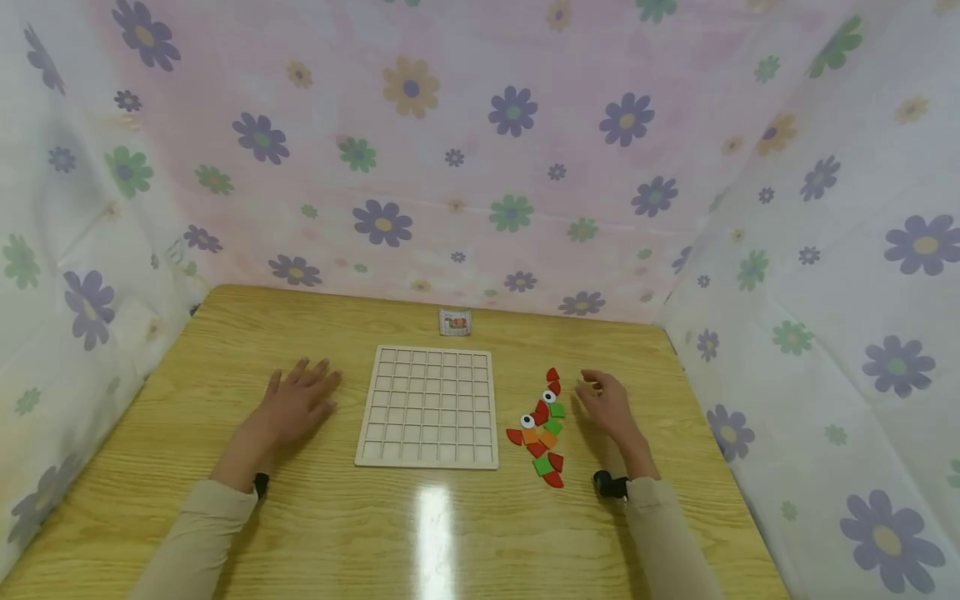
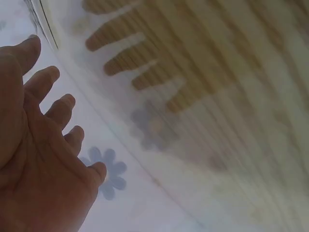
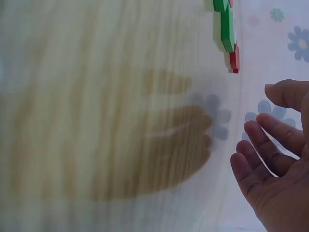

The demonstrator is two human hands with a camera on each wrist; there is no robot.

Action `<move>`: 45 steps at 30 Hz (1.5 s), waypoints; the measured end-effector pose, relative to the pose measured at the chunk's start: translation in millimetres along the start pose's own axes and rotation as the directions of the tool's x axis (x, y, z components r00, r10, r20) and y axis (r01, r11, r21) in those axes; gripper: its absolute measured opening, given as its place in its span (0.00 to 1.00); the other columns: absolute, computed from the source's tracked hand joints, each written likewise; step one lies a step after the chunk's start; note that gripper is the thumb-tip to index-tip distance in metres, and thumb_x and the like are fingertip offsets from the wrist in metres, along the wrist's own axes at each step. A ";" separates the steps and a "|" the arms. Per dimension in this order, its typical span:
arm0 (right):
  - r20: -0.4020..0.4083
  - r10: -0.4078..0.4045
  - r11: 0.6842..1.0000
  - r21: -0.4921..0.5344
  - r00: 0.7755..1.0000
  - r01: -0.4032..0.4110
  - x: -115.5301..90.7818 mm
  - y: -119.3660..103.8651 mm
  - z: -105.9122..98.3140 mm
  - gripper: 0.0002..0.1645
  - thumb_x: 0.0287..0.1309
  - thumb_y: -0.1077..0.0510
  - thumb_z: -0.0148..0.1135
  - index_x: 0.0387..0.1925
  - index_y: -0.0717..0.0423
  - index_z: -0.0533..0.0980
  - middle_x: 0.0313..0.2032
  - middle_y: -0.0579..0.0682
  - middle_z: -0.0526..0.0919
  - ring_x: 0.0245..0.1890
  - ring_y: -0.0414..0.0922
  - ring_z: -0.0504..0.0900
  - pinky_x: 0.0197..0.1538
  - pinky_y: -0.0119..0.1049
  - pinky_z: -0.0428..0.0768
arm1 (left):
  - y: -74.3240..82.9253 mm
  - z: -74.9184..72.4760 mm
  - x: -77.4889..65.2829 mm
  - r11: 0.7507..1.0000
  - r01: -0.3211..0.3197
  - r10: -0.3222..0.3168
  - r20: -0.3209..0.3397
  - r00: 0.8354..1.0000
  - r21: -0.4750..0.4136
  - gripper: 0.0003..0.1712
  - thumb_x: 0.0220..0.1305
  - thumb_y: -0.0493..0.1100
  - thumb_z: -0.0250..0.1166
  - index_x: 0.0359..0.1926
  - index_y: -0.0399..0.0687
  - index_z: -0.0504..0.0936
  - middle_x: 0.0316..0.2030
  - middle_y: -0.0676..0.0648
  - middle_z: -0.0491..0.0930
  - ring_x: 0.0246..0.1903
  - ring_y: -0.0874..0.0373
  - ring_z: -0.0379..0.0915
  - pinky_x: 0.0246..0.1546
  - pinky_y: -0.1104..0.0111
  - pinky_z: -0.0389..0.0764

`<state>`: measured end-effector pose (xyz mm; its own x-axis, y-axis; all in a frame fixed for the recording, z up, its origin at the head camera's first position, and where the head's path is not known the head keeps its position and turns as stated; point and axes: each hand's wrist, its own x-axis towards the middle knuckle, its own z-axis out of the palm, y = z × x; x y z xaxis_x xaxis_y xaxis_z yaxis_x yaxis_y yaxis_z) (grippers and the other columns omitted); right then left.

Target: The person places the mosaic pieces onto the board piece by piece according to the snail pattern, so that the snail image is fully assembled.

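A pale wooden grid board lies flat on the table, its square cells bare. Left of it, my left hand is held over the table with fingers spread; in the left wrist view its palm holds nothing. To the board's right is a loose cluster of small flat pieces: red quarter-rounds, green squares, orange pieces and two white eye pieces. My right hand hovers just right of this cluster, fingers loosely bent. In the right wrist view, that hand is bare beside green pieces.
A small picture card lies behind the board, near the table's back edge. Flower-print cloth hangs behind the wooden table and along both sides. A dark wrist camera sits at the right cuff.
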<state>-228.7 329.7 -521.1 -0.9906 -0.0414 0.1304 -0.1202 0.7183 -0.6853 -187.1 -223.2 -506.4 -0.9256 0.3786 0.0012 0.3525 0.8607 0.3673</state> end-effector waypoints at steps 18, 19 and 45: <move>0.122 -0.092 0.995 -0.029 0.988 0.097 37.5 -2.7 21.5 0.23 0.70 0.64 0.61 0.62 0.73 0.75 0.56 0.72 0.77 0.51 0.66 0.80 0.54 0.60 0.79 | 32.7 17.7 17.8 0.989 -0.134 0.132 0.034 0.991 0.067 0.34 0.75 0.54 0.59 0.75 0.46 0.68 0.75 0.34 0.60 0.75 0.28 0.49 0.69 0.30 0.48; 0.124 -0.096 0.994 -0.032 0.988 0.101 38.3 -2.6 22.1 0.22 0.70 0.64 0.61 0.61 0.72 0.76 0.55 0.72 0.78 0.50 0.65 0.80 0.53 0.59 0.79 | 33.0 17.9 17.5 0.989 -0.132 0.130 0.038 0.991 0.064 0.34 0.75 0.54 0.59 0.75 0.46 0.68 0.75 0.34 0.60 0.75 0.28 0.49 0.69 0.30 0.48; 0.077 0.024 0.991 -0.131 0.997 -0.014 38.8 -22.1 17.3 0.14 0.65 0.58 0.69 0.42 0.69 0.84 0.42 0.66 0.86 0.41 0.59 0.83 0.45 0.54 0.81 | 24.0 16.7 19.5 0.993 -0.030 0.051 0.175 0.983 -0.117 0.40 0.75 0.61 0.57 0.80 0.52 0.58 0.79 0.33 0.48 0.77 0.26 0.37 0.64 0.23 0.39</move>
<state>-265.5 300.3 -513.3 -0.9953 -0.0770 0.0584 -0.0967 0.8033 -0.5877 -194.4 -189.4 -513.1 -0.8682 0.4753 -0.1427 0.3619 0.8030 0.4735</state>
